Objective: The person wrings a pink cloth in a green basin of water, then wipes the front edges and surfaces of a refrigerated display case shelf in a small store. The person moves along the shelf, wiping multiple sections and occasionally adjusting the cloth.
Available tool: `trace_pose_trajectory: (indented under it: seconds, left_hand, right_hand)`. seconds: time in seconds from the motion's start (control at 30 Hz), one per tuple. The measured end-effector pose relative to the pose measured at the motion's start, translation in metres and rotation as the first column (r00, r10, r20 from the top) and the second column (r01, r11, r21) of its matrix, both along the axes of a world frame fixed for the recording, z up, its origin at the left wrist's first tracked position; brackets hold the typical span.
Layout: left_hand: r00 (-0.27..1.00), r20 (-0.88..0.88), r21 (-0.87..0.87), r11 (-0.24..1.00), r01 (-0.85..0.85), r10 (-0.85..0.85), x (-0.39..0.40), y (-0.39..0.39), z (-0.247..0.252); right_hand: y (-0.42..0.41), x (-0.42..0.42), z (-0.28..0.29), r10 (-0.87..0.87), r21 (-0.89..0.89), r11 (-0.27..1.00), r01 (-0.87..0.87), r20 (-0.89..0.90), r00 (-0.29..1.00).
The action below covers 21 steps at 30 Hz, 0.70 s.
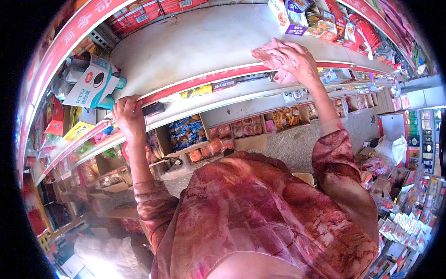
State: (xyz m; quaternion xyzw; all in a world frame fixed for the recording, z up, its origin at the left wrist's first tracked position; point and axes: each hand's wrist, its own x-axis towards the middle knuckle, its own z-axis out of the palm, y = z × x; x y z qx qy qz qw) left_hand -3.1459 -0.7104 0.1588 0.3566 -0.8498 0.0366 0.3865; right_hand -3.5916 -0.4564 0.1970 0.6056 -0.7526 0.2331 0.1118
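My right hand [300, 62] grips a crumpled pink cloth [273, 57] at the front of a white shelf board [198, 38]. Part of the cloth hangs over the red label strip [223, 74] along the board's edge. Farther left, the fingers of my left hand [129, 115] curl over that same front edge. Just beyond them a white and teal snack carton [92, 83] leans at an angle among teal packets. Cardboard display boxes of packaged snacks [322, 26] stand on the board beyond my right hand.
Red packs [139, 15] line the back of the shelf. Lower shelves hold a carton of blue-wrapped sweets [186, 134] and trays of packaged food [210, 148]. Piled goods [404, 223] crowd the right side. A white sack [104, 253] lies at lower left.
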Motion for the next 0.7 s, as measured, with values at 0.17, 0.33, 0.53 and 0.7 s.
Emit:
trace_pose_trajectory:
  seconds: [0.17,0.33,0.53,0.7]
  left_hand:
    - [1.000,0.015,-0.024,1.000,-0.019,0.019,0.000,-0.003,-0.002]
    - [1.000,0.013,-0.044,0.999,0.013,-0.012,0.001,-0.006,-0.004]
    - [0.999,0.048,-0.039,0.999,0.013,-0.011,0.000,-0.012,-0.007]
    - [0.996,0.087,-0.083,0.996,0.014,-0.006,0.003,-0.015,-0.007]
  right_hand:
    - [-0.024,0.041,-0.005,-0.020,-0.126,0.992,0.009,-0.088,0.996]
    - [-0.068,0.098,-0.026,-0.027,-0.318,0.947,-0.047,-0.225,0.974]
    - [-0.110,0.182,-0.020,-0.007,-0.301,0.951,-0.065,-0.233,0.973]
    - [-0.080,0.147,-0.005,0.143,-0.162,0.972,-0.170,-0.165,0.976]
